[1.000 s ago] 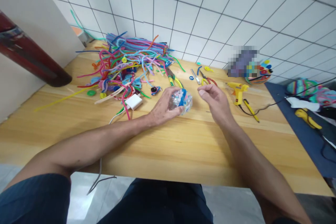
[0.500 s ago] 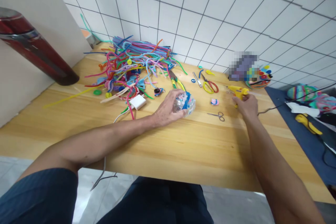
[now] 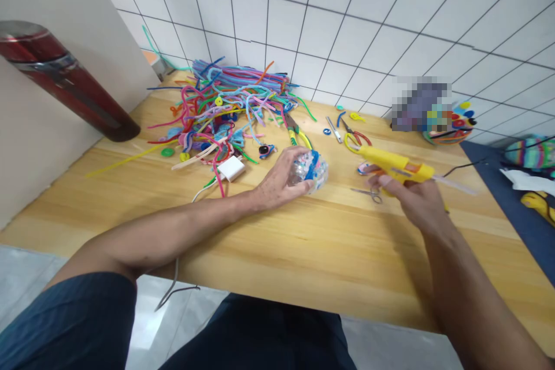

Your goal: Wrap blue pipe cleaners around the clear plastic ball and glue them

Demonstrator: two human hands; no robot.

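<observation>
My left hand is wrapped round a clear, rounded ball-like object with a blue band across it, which rests on the wooden table. In my right hand is a yellow hot glue gun, lifted above the tabletop, its nozzle pointing left towards the ball. A clear glue stick sticks out of its back. Beneath the glue gun lie small metal scissors and a small pink and blue piece, partly covered by my right fingers.
Colourful pipe cleaners lie heaped at the back left, with yellow-handled pliers beside them. Larger scissors and a pen-like cutter lie near the wall. A white charger, a red thermos and a decorated bowl also stand around.
My right hand has raised the glue gun nearer the camera and turned it towards the ball. My left hand keeps its hold on the ball. The view has shifted slightly.
</observation>
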